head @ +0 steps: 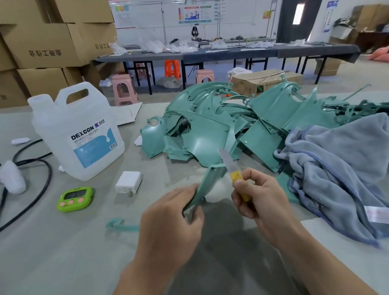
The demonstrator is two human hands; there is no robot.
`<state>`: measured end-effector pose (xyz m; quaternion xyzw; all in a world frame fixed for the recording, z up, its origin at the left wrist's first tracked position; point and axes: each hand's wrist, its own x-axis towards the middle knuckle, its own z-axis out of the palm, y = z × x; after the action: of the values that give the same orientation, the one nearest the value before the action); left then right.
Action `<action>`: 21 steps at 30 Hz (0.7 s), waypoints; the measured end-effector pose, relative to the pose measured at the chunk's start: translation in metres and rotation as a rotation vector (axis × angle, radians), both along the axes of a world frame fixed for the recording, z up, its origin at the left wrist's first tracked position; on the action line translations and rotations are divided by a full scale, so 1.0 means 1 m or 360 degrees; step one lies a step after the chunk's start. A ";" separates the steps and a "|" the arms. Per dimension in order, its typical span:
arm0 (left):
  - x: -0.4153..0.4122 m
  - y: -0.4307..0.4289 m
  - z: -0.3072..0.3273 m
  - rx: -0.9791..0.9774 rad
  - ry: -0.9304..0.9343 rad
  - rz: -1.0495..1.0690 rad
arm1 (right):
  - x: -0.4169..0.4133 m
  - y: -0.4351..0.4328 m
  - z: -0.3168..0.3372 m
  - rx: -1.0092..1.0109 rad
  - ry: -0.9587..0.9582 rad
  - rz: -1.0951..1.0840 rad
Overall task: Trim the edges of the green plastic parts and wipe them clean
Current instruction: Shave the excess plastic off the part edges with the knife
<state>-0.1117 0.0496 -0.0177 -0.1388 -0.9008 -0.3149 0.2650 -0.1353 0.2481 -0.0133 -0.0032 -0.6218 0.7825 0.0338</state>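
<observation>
Two hands meet low over the work: the fingers of the left hand (pixel 170 214) curl round the lower end of one narrow green part (pixel 210 180) and hold it tilted upward, while the fingers of the right hand (pixel 259 198) close round the yellow handle of a small knife (pixel 229 165). Its blade stands at the upper end of the part; whether it touches the edge I cannot tell. I judge that trimming is the step in hand and that wiping of this piece is not yet begun, because the grey-blue towel (pixel 339 169) lies crumpled to the right, apart from both hands. Behind them a big pile of green parts (pixel 210 128) waits, and which of these are finished I cannot say. One thin green scrap (pixel 118 224) lies near the left hand. On the pale grey table (pixel 59 256) stand a white jug (pixel 80 133), a green timer (pixel 75 198), a white charger (pixel 129 182) and a black cable (pixel 33 189). Farther away are stacked cardboard boxes (pixel 37 42), a long dark bench (pixel 229 53) and plastic stools (pixel 172 68).
</observation>
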 end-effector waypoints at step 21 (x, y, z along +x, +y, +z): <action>-0.006 -0.003 -0.005 0.0128 0.0041 0.0084 | -0.003 0.007 -0.003 0.0060 0.0311 -0.0049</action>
<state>-0.1182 0.0466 -0.0229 -0.1081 -0.8872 -0.3420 0.2902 -0.1387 0.2552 -0.0160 0.0643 -0.6300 0.7666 0.1064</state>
